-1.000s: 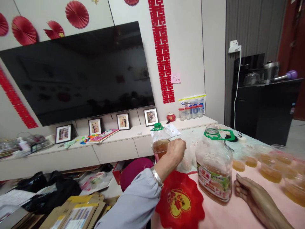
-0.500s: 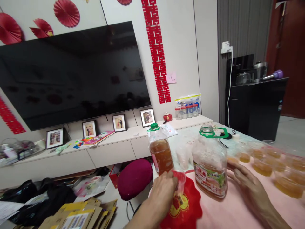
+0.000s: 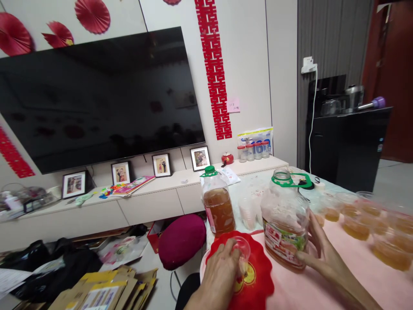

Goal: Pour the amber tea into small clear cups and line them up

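My left hand has its fingers closed at the side of a clear plastic cup, which stands on a red scalloped tray with gold print. My right hand grips the lower right side of a large clear bottle, thumb on the label and fingers partly hidden behind. This bottle has a green handle, an uncapped mouth and amber liquid low inside. Left of it stands a fuller bottle of amber liquid with a green cap. Stacked clear cups sit between the two bottles.
Several clear cups of amber liquid crowd the table's right side, near my right forearm. A maroon stool stands left of the table. Flattened cardboard lies on the floor. A low white cabinet runs along the wall.
My left hand has lowered the cup onto the red tray, and the cup is now more upright. My right hand, apart from the bottle before, has closed in on its side.
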Tool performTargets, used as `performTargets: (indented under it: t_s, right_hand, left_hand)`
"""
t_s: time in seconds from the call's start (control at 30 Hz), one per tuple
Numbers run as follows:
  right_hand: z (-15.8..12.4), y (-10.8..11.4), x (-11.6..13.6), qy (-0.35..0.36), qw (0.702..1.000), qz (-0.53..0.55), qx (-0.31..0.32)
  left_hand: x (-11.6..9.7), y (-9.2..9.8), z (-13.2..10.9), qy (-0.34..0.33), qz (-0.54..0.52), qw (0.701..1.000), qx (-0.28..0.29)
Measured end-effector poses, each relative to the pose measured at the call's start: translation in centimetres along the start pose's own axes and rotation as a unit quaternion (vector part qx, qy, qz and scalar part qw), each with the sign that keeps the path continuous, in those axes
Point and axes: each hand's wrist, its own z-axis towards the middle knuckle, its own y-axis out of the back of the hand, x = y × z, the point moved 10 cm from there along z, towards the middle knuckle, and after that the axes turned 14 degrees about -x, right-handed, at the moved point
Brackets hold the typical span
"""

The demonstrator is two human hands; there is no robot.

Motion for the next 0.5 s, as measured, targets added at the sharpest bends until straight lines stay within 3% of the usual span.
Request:
performTargets:
  t_s: [0.1, 0.27, 0.37, 0.5]
  right_hand:
    - [-0.1, -0.9, 0.4, 0.006, 1.0, 0.003, 0.003]
    - [-0.4, -1.9, 1.2, 0.013, 1.0, -0.002, -0.009]
    - [-0.5, -1.5, 1.6, 0.031, 0.999, -0.022, -0.029]
    - [-0.4, -0.7, 1.9, 0.067, 0.995, -0.061, -0.038]
  left_hand:
    - [-0.8, 1.4, 0.0, 0.016, 0.016, 0.999, 0.028]
    - [-3.2, 3.0, -0.2, 0.045, -0.014, 0.999, 0.01]
    - [-5.5, 1.3, -0.7, 0.082, -0.128, 0.988, 0.031]
    - [-7.8, -2.2, -0.2, 0.149, -0.288, 0.946, 0.031]
